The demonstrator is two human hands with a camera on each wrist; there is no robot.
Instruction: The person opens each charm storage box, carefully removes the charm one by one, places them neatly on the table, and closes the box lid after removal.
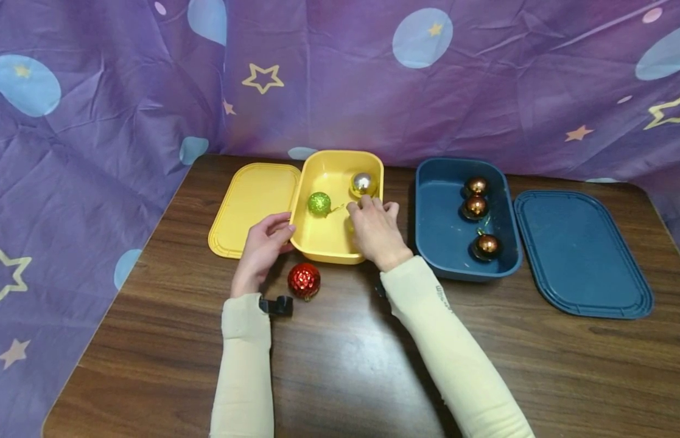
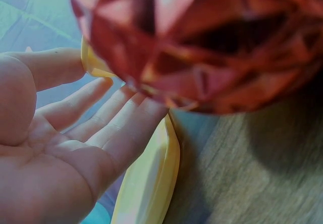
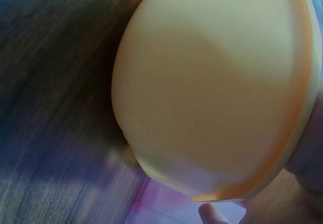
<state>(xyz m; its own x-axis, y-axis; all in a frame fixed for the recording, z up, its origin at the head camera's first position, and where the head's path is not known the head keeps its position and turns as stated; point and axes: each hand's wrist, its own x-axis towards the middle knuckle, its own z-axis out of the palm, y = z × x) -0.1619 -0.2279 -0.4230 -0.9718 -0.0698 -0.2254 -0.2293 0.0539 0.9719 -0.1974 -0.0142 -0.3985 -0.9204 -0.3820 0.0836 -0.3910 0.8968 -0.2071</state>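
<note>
Purple star-printed cloth (image 1: pixel 340 79) hangs behind a wood-grain counter (image 1: pixel 340 371), where a yellow box (image 1: pixel 331 257) and a blue box (image 1: pixel 438 222) stand uncovered, the yellow lid (image 1: pixel 253 210) flat to the left of the one and the blue lid (image 1: pixel 586 250) to the right of the other. Judging by how things lie, much is already boxed: three copper balls (image 1: pixel 474 208) sit in the blue box, a green ball (image 1: pixel 319 204) and a shiny gold ball (image 1: pixel 363 184) in the yellow box. What looks left outside is the red ball (image 1: pixel 304 281), on the counter just in front of the yellow box, and neither lid is on. The left hand (image 1: pixel 263 246) has its thumb and straight fingers apart at the near left side of the yellow box, while the right hand (image 1: pixel 377 232) reaches down into it; its fingertips are hidden, so I cannot tell whether they are closed on anything
</note>
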